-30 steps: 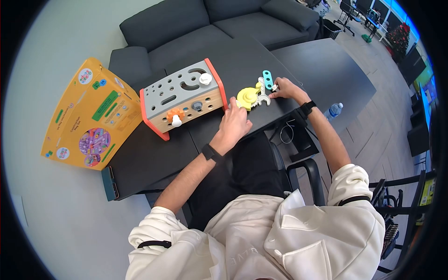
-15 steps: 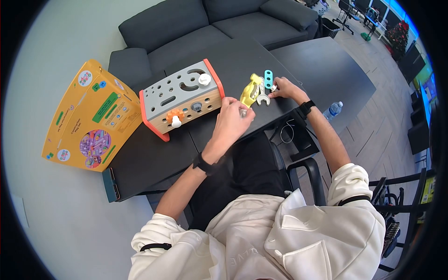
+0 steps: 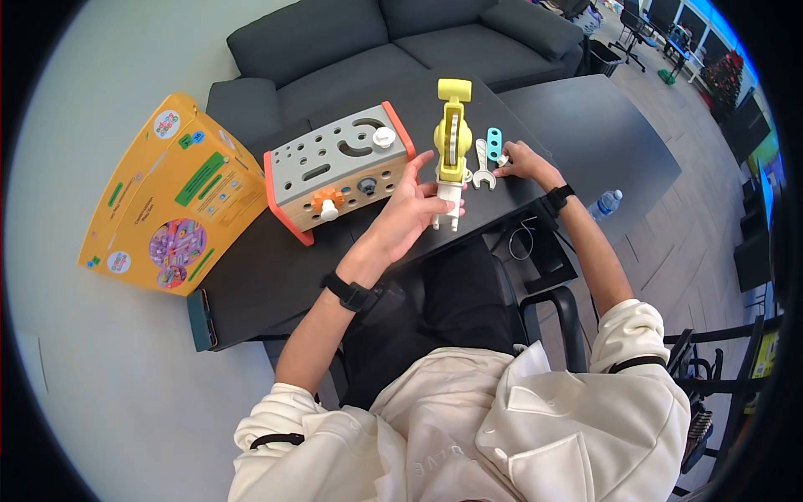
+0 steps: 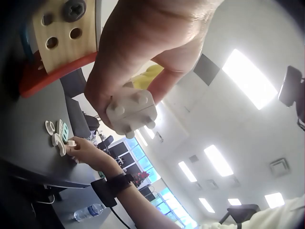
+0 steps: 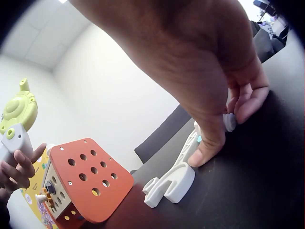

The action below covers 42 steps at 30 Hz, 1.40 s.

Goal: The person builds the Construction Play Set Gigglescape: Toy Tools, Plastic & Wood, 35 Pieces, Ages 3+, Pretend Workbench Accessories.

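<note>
My left hand (image 3: 400, 219) grips the white handle (image 3: 448, 199) of a yellow toy circular saw (image 3: 452, 159), holding it upright above the table's front part. A white toothed disc sits in the saw's slot. In the left wrist view, the handle's underside (image 4: 131, 112) shows several short pegs. At the table, my right hand (image 3: 529, 162) has curled fingers around a white bolt (image 5: 230, 122), its thumb (image 5: 206, 150) down by a white toy wrench (image 3: 483, 173). Beside the wrench lies a teal strip with holes (image 3: 494, 144).
Left of the saw stands a toy workbench (image 3: 335, 163) with red-orange ends, an orange gear (image 3: 326, 201) and bolts. Behind it leans a big yellow box (image 3: 180, 188). A dark couch (image 3: 335, 58) borders the table (image 3: 418, 96). A water bottle (image 3: 606, 204) is at the right.
My left hand has raised the saw off the tabletop and turned it from lying flat to upright, its slot facing me. My right hand has stayed by the wrench and strip.
</note>
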Each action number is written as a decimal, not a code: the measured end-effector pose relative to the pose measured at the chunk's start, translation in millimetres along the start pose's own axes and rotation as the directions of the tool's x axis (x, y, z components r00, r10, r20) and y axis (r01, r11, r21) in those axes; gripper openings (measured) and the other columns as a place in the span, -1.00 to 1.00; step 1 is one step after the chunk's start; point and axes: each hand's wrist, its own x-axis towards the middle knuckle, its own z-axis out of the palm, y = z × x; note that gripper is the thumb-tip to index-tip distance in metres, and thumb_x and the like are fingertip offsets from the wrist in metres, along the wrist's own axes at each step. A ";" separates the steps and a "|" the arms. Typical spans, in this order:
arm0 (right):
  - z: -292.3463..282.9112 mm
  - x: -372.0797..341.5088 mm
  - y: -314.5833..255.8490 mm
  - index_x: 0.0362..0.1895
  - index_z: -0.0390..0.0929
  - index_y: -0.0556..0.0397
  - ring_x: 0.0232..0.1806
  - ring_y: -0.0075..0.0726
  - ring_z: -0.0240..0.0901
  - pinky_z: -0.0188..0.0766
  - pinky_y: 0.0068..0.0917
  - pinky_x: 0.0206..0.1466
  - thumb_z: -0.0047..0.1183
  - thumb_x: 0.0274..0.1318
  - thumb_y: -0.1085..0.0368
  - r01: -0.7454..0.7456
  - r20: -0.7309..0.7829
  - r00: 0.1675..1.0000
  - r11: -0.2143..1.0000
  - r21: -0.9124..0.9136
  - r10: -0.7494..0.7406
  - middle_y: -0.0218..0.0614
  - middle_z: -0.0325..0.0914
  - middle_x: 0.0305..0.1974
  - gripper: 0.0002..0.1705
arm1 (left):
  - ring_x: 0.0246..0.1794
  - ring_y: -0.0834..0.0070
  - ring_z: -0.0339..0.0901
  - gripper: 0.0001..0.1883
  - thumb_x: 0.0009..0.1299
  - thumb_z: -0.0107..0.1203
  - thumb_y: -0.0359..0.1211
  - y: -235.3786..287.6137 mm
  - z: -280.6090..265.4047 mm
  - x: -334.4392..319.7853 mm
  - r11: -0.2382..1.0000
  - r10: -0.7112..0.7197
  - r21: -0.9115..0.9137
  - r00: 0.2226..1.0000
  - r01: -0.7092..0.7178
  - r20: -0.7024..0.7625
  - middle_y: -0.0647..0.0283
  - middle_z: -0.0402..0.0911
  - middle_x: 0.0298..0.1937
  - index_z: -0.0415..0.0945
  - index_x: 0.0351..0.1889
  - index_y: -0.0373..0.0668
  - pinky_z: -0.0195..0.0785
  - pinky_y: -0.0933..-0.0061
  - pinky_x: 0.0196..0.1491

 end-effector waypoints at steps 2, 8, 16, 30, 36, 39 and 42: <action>0.7 0.1 0.3 0.08 0.56 0.11 0.09 0.20 0.51 0.46 -0.09 0.15 0.56 -0.23 -0.23 -0.005 0.016 1.000 1.000 0.004 0.005 0.08 0.52 0.03 -0.11 | 0.11 0.30 0.63 -0.23 0.39 0.18 -0.56 -4.6 -3.0 0.8 0.998 0.006 0.069 1.000 -0.008 0.022 0.01 0.55 0.22 0.06 0.54 -0.23 0.51 0.20 0.27; 2.8 -2.9 0.8 -0.02 0.54 0.17 -0.05 0.12 0.52 0.46 -0.14 0.01 0.58 -0.19 -0.14 0.034 -0.057 0.998 0.999 0.014 -0.033 0.05 0.53 -0.09 -0.19 | 0.13 0.43 0.61 -0.26 0.34 0.31 -0.54 -7.6 -9.0 4.1 0.964 -0.016 0.267 1.000 0.018 -0.007 0.12 0.58 0.17 0.23 0.47 -0.31 0.50 0.33 0.25; 2.7 -1.7 0.0 0.01 0.54 0.12 -0.02 0.10 0.52 0.46 -0.14 0.04 0.58 -0.18 -0.13 0.002 -0.032 0.999 1.000 -0.007 -0.003 0.00 0.52 -0.06 -0.21 | 0.12 0.42 0.62 -0.25 0.28 0.34 -0.59 0.5 -3.9 -2.8 0.940 0.120 0.331 0.989 -0.086 -0.085 0.13 0.61 0.13 0.25 0.44 -0.34 0.50 0.35 0.20; -7.2 -2.8 -8.9 -0.04 0.59 0.19 -0.08 0.15 0.62 0.49 -0.09 0.02 0.62 -0.25 -0.08 0.018 -0.027 0.999 1.000 0.012 -0.018 0.01 0.68 -0.19 -0.21 | 0.04 0.46 0.67 -0.64 0.47 0.11 -0.60 133.5 -183.6 -44.3 0.547 0.637 0.791 0.749 -0.274 -0.181 0.19 0.69 0.02 0.40 0.20 -0.23 0.55 0.37 0.12; -16.5 4.4 -1.6 -0.06 0.55 0.19 -0.27 -0.36 0.58 0.63 -0.45 -0.34 0.42 0.12 -0.06 -0.189 0.131 0.979 0.944 0.271 0.159 -0.28 0.60 -0.28 -0.40 | 0.07 0.42 0.67 -0.67 0.53 0.03 -0.59 131.8 -199.3 -36.8 0.480 0.664 0.830 0.736 -0.285 -0.131 0.17 0.68 0.03 0.35 0.22 -0.21 0.56 0.37 0.14; -20.2 -1.8 -4.8 -0.08 0.53 0.15 -0.31 -0.47 0.50 0.60 -0.49 -0.34 0.32 0.27 0.02 -0.214 0.124 0.975 0.925 0.313 0.184 -0.38 0.52 -0.31 -0.55 | 0.11 0.39 0.67 -0.65 0.53 0.01 -0.60 131.9 -200.9 -34.6 0.479 0.650 0.825 0.752 -0.300 -0.104 0.16 0.67 0.05 0.34 0.25 -0.22 0.56 0.34 0.17; -18.1 -2.9 -4.3 -0.05 0.53 0.10 -0.33 -0.52 0.48 0.59 -0.52 -0.33 0.30 0.30 0.06 -0.213 0.120 0.976 0.900 0.380 0.180 -0.38 0.51 -0.28 -0.60 | 0.11 0.38 0.67 -0.64 0.52 0.02 -0.60 128.2 -215.6 -31.4 0.430 0.663 0.831 0.748 -0.353 -0.026 0.14 0.67 0.07 0.34 0.25 -0.22 0.55 0.33 0.19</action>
